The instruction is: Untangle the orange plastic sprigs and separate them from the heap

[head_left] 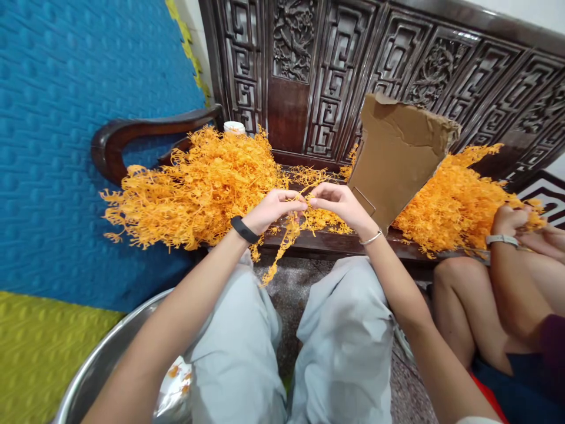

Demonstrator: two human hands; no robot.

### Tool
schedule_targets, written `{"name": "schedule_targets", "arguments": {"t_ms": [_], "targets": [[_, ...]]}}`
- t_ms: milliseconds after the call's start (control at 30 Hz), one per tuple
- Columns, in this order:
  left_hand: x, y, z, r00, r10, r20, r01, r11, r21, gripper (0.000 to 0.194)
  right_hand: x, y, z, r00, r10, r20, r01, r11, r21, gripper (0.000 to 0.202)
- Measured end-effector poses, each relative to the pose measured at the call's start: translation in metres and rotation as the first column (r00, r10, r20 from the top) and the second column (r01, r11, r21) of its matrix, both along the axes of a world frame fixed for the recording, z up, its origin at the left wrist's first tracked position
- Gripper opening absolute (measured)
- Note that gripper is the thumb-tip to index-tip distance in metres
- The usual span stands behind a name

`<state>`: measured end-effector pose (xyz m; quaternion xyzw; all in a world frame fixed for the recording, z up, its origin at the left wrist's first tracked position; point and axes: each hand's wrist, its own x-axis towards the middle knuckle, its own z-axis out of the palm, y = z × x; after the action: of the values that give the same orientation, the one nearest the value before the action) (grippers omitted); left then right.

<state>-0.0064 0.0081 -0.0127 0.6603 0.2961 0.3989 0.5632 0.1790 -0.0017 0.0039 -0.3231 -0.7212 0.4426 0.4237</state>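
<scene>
My left hand [272, 209] and my right hand [339, 205] meet fingertip to fingertip over the front edge of a dark carved wooden bench [326, 242]. Both pinch the same orange plastic sprig [289, 235], whose long stem droops down between my knees. A big heap of orange sprigs [198, 185] lies on the bench to the left, touching my left hand. A second orange pile [459, 200] lies to the right, behind a torn cardboard flap [397, 153].
Another person sits at the right, a hand [507, 221] with a wristwatch in the right pile. A steel basin [110, 359] stands by my left knee. Blue and green foam mats [66, 147] cover the left. A white cap [233, 126] shows behind the heap.
</scene>
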Motion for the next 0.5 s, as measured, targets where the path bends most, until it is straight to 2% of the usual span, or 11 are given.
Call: {"name": "schedule_targets", "arguments": {"t_ms": [200, 400, 500], "targets": [[0.003, -0.006, 0.006, 0.998, -0.057, 0.023, 0.058, 0.997, -0.048, 0.014, 0.004, -0.001, 0.002, 0.997, 0.076, 0.028, -0.075, 0.996, -0.054, 0.027], [0.009, -0.011, 0.009, 0.972, -0.145, 0.183, 0.168, 0.979, -0.115, 0.013, -0.003, -0.002, 0.003, 0.972, 0.134, -0.194, -0.154, 0.984, -0.089, 0.03], [0.012, -0.01, 0.009, 0.942, -0.102, 0.321, 0.146, 0.982, -0.118, 0.014, -0.01, -0.001, 0.0, 0.934, 0.139, -0.328, -0.182, 0.978, -0.103, 0.032]]}}
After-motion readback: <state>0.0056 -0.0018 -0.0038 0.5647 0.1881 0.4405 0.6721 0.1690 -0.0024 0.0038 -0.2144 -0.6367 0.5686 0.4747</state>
